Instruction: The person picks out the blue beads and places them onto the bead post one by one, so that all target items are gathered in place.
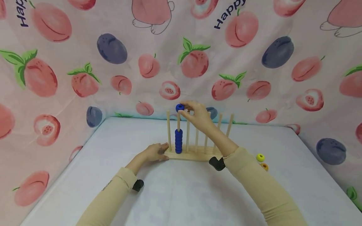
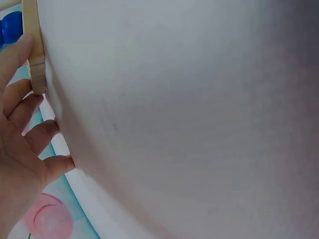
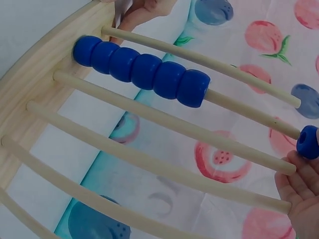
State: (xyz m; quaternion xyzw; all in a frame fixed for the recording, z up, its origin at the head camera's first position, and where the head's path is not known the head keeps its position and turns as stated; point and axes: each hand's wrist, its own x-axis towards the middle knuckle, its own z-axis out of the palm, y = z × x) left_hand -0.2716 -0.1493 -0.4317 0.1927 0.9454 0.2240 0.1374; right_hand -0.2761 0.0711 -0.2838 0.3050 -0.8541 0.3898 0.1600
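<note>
A wooden peg stand (image 1: 192, 157) with a row of several upright pegs stands on the white table. My left hand (image 1: 154, 152) grips the left end of its base, thumb at the front edge and fingers round the end. Between thumb and fingertips, my right hand (image 1: 199, 118) pinches a blue bead (image 1: 179, 108) at the top of the second peg from the left. In the right wrist view this bead (image 3: 308, 142) overlaps the peg's tip. Lower on that same peg, several blue beads (image 3: 144, 69) are stacked down to the base. The other pegs bear no beads.
A yellow bead (image 1: 260, 157) and an orange bead (image 1: 264, 166) lie on the table to the right of the stand, beside the right sleeve. A fruit-printed cloth (image 1: 195, 64) hangs behind the table (image 1: 181, 194).
</note>
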